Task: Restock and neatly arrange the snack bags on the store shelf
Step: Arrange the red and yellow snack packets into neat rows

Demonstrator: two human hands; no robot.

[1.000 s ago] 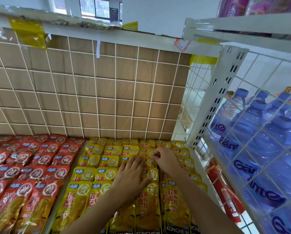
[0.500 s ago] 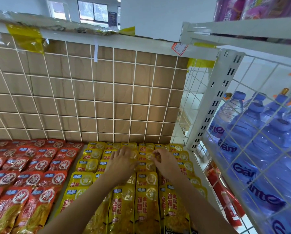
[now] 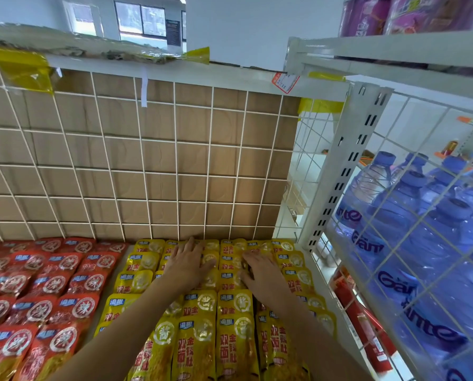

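the yellow snack bags (image 3: 230, 320) lie in overlapping rows on the shelf (image 3: 320, 279), filling the lower centre of the frame up to the wire grid back panel (image 3: 175, 166). the left hand (image 3: 187, 264) rests flat on the rear rows, palm down, fingers straight and spread. the right hand (image 3: 260, 270) sits just beside it, right of centre, on the same bags; its fingers bend down onto them, and whether they pinch a bag i cannot tell. red snack bags (image 3: 51, 284) fill the lower left, just beside the yellow ones. a white slotted post (image 3: 348, 166) rises at centre right, with blue water bottles (image 3: 408, 243) behind white mesh at the right edge. purple packs (image 3: 394, 12) sit at upper right.
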